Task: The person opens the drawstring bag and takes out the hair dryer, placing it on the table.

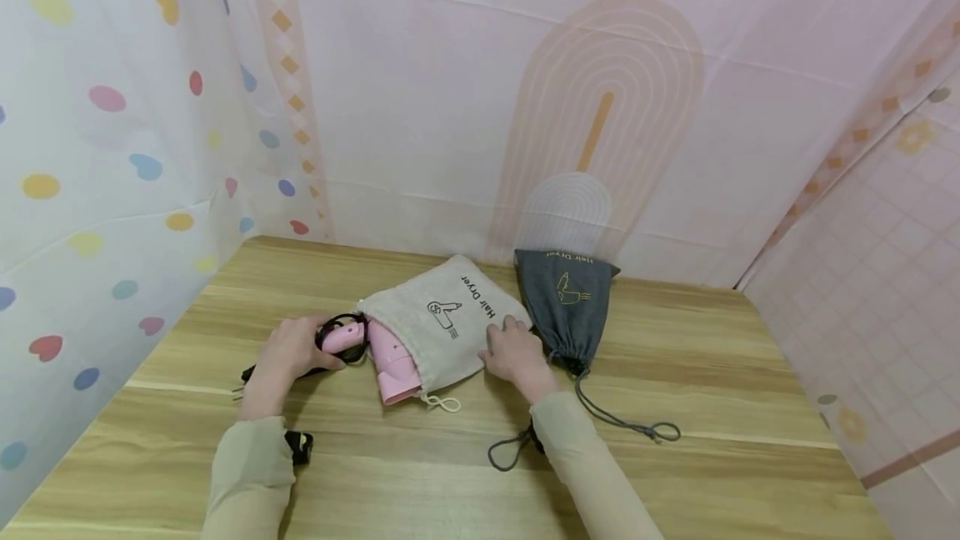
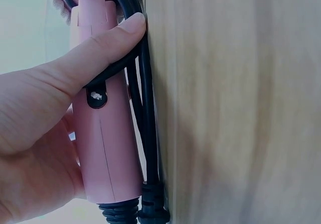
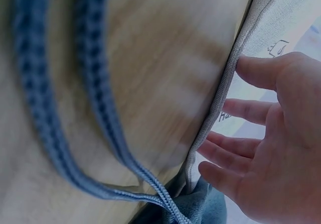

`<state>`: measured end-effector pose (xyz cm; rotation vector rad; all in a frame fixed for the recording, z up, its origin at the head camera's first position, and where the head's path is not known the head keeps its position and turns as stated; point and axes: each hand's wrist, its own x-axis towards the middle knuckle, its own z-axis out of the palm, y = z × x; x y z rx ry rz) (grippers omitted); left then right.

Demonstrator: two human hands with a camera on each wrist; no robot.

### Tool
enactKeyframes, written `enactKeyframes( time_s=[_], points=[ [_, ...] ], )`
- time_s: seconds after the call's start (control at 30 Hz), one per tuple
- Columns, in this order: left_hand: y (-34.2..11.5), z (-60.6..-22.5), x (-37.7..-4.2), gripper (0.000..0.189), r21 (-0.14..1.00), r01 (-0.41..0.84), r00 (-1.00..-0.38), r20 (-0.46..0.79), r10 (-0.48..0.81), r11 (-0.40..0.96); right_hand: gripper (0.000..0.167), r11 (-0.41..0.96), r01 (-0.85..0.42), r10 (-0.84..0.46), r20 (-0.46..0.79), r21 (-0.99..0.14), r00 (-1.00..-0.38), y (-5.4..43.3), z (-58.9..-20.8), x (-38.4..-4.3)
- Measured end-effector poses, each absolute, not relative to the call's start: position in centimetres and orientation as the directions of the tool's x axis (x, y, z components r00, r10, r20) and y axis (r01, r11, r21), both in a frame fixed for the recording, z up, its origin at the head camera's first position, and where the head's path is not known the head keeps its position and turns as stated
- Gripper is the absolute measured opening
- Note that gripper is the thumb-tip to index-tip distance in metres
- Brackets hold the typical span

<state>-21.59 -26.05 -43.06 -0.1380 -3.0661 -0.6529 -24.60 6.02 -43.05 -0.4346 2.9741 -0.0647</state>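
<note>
A pink hair dryer (image 1: 396,363) lies partly inside a beige drawstring bag (image 1: 420,294) printed "Hair Dryer". Its nozzle and handle stick out of the bag's mouth; the rest is hidden by the cloth. My left hand (image 1: 291,348) grips the handle (image 2: 108,143), thumb across it and over the coiled black cord (image 2: 145,93). At the bag's right edge, my right hand (image 1: 516,350) touches the cloth with fingers spread and fairly straight, as the right wrist view shows. The white pull cord (image 1: 444,403) hangs out beside the nozzle.
A dark grey drawstring bag (image 1: 573,315) lies at the right, its long cord (image 1: 618,421) trailing forward. Another dark cord loop (image 1: 504,465) is by my right wrist. Plug prongs (image 1: 238,394) show beyond my left hand. A patterned curtain (image 1: 420,107) hangs behind the wooden table (image 1: 420,490).
</note>
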Motion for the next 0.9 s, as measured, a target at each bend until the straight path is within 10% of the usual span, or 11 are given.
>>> enactKeyframes(
  time_s=[0.9],
  points=[
    [-26.4, -43.1, -21.9, 0.075, 0.413, 0.109, -0.993, 0.013, 0.113, 0.904, 0.049, 0.958, -0.273, -0.286, -0.172, -0.092, -0.943, 6.6, -43.6, -26.9]
  ],
)
